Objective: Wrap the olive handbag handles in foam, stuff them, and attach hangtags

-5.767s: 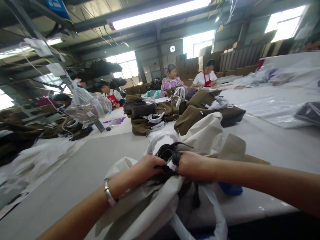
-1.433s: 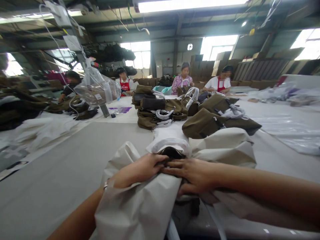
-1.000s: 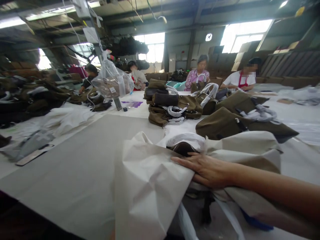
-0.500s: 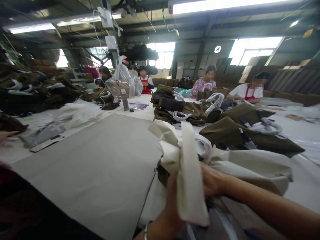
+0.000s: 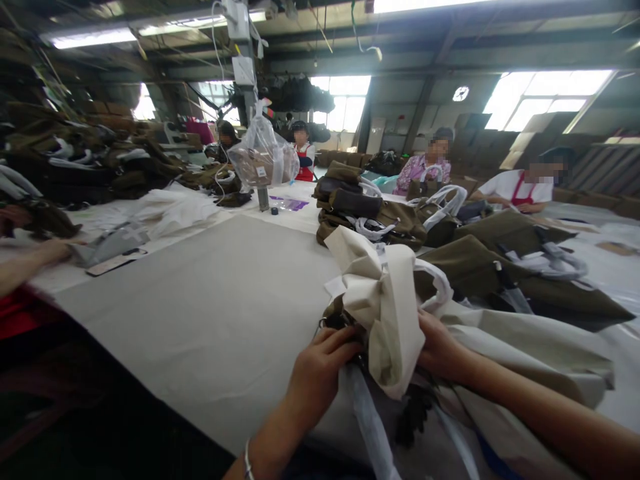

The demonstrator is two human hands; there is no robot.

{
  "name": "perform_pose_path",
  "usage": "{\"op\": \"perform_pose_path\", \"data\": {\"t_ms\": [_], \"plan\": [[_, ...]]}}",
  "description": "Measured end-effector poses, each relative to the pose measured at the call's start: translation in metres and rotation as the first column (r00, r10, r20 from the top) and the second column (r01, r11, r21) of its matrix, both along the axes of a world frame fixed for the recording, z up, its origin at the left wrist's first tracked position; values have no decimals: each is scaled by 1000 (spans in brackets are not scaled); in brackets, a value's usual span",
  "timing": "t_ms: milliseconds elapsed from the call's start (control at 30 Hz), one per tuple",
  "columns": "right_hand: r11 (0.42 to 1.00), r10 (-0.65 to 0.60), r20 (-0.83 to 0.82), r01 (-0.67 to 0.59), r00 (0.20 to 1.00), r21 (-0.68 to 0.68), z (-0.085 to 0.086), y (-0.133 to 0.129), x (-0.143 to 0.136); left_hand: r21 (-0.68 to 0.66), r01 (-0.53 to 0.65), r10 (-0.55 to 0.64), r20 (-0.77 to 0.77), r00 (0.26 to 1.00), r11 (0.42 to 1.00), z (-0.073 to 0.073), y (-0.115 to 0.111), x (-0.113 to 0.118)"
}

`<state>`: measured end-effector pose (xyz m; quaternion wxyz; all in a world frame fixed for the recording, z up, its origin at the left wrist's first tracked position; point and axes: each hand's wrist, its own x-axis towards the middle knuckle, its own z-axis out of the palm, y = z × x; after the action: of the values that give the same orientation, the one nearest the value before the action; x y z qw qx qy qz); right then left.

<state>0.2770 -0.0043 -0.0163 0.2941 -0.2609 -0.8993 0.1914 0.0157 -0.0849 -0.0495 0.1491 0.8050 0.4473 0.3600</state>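
In front of me lies an olive handbag (image 5: 334,312) with a large crumpled cream sheet (image 5: 395,313) bulging out of its mouth. My left hand (image 5: 320,370) is at the bag's near left edge, fingers bent together and gripping the dark rim beside a metal ring. My right hand (image 5: 443,347) reaches in from the right against the sheet; its fingers are hidden behind it. A handle wrapped in white (image 5: 367,420) hangs toward me, and another wrapped handle (image 5: 440,280) arches behind the sheet. A dark tassel-like piece (image 5: 413,413) lies below the hands.
A grey board or sheet (image 5: 225,300) covers the table to the left. Olive bags (image 5: 380,213) are piled behind, more (image 5: 500,267) to the right. A plastic-wrapped parcel (image 5: 263,160) hangs on a post. A co-worker's arm (image 5: 35,263) shows at far left; other people sit across the table.
The cream sheet has tipped and sunk lower toward the bag, its upright flap now folded over. My left hand has come from behind the sheet to the bag's left rim. The view has turned slightly left.
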Motion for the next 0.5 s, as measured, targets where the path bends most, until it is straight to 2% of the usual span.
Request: {"op": "perform_pose_path", "data": {"t_ms": [67, 167, 233, 333, 433, 500], "plan": [[999, 15, -9, -14, 1000, 46, 2, -1, -2, 57, 111, -100, -158, 982, 992, 4, 11, -10], [995, 43, 89, -50, 995, 82, 10, -5, -2, 131, 221, -191, -208, 959, 966, 10, 23, -22], [989, 86, 167, -105, 982, 107, 21, -11, 2, 185, 246, -215, -175, 961, 951, 10, 21, -22], [972, 181, 277, -215, 944, 97, 43, -23, 12, 250, 263, -246, -97, 964, 932, 4, 6, -11], [966, 239, 423, -259, 874, -9, 59, -36, 14, 317, 197, -229, 64, 971, 928, 2, -10, 1], [966, 254, 492, -238, 833, -96, 59, -43, 6, 325, 190, -242, 128, 962, 927, 6, -15, 4]]}}
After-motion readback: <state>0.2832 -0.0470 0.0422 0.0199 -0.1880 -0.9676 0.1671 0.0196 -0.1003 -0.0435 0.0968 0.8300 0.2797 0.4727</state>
